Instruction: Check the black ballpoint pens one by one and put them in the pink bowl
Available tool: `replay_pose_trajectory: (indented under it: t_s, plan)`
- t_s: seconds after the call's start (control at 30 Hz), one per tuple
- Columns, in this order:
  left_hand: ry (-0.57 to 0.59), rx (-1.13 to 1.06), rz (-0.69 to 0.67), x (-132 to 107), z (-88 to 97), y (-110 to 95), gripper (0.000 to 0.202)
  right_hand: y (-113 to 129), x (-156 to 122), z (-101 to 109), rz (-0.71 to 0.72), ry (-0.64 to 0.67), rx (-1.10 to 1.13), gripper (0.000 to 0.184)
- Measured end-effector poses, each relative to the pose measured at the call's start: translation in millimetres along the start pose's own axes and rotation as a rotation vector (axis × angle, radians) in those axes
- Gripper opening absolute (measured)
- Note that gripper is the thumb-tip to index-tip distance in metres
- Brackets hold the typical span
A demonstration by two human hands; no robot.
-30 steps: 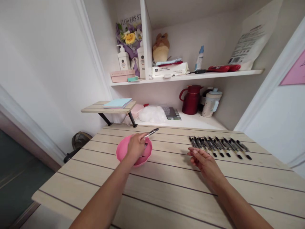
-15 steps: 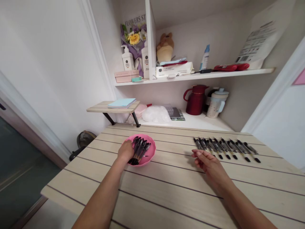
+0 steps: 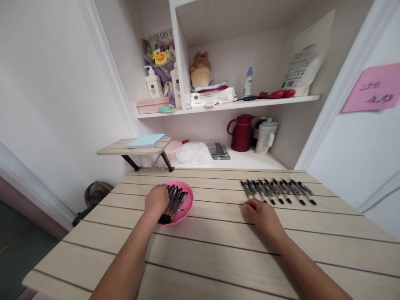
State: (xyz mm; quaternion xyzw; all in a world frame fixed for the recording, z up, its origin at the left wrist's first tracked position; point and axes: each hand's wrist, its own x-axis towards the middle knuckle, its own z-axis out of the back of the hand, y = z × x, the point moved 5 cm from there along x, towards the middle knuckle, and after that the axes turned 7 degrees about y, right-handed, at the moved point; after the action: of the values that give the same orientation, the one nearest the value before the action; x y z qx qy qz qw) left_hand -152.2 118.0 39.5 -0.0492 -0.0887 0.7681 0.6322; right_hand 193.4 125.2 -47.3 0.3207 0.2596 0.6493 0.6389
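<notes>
A pink bowl (image 3: 189,204) with a wavy rim stands on the left of the table and holds a bundle of black pens (image 3: 175,202). My left hand (image 3: 156,202) is at the bowl's left side, closed, its fingertips hidden behind the hand next to the pens and rim. To the right, several black pens (image 3: 275,191) lie side by side in a slanted row. My right hand (image 3: 261,213) rests at the near left end of this row with thumb and fingers pinched together. What it pinches, if anything, is not visible.
The slatted wooden table (image 3: 206,246) reaches to a white shelf unit. A small raised stand (image 3: 118,146) with blue paper (image 3: 146,140) is at the back left. Behind are a dark red jug (image 3: 242,133) and a pale lidded cup (image 3: 265,137).
My right hand has turned palm-down, and its loosely curled fingers have closed at the near end of the pen row. My left hand stays at the bowl. The view has swung right.
</notes>
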Motion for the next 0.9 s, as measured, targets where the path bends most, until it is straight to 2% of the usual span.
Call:
replay_pose_trajectory:
  t_s: [0.07, 0.1, 0.13, 0.2, 0.23, 0.3, 0.4, 0.5, 0.63, 0.77, 0.9]
  plan:
    - [-0.032, -0.097, -0.146, -7.0, 1.0, -27.7, 0.031, -3.6, 1.7, 10.6, -0.065, -0.050, -0.316, 0.021]
    - [-0.032, -0.227, -0.262, -11.9, -1.3, -44.6, 0.030, -5.6, 2.6, 14.9, -0.104, -0.065, -0.419, 0.023]
    - [0.013, -0.381, -0.372, -17.0, -7.2, -61.8, 0.029, -7.2, 3.7, 17.7, -0.132, -0.068, -0.491, 0.025]
    - [0.192, -0.695, -0.456, -25.3, -28.2, -91.5, 0.027, -8.6, 6.5, 19.2, -0.152, -0.060, -0.570, 0.027]
    - [0.316, -0.832, -0.445, -28.9, -42.8, -104.7, 0.027, -8.7, 8.0, 18.1, -0.153, -0.052, -0.593, 0.027]
    - [0.428, -0.890, -0.438, -34.6, -68.5, -127.8, 0.026, -8.0, 10.7, 13.9, -0.152, -0.036, -0.626, 0.028]
    - [0.684, -1.174, -0.268, -39.5, -107.9, -150.9, 0.023, -6.2, 13.6, 6.9, -0.155, -0.019, -0.647, 0.026]
    - [0.739, -1.275, -0.210, -40.3, -128.8, -164.4, 0.020, -4.1, 15.0, 4.2, -0.160, -0.015, -0.652, 0.023]
    - [0.685, -1.403, -0.130, -39.0, -140.0, -166.6, 0.026, -1.5, 13.2, 6.4, -0.202, -0.045, -0.554, 0.022]
    - [0.630, -1.572, -0.057, -36.4, -142.0, -161.4, 0.034, 8.1, 5.0, -9.6, -0.153, -0.009, -0.129, 0.024]
    - [0.712, -1.863, -0.013, -32.0, -141.1, -159.5, 0.024, 22.6, -3.9, -36.2, -0.044, 0.144, 0.239, 0.032]
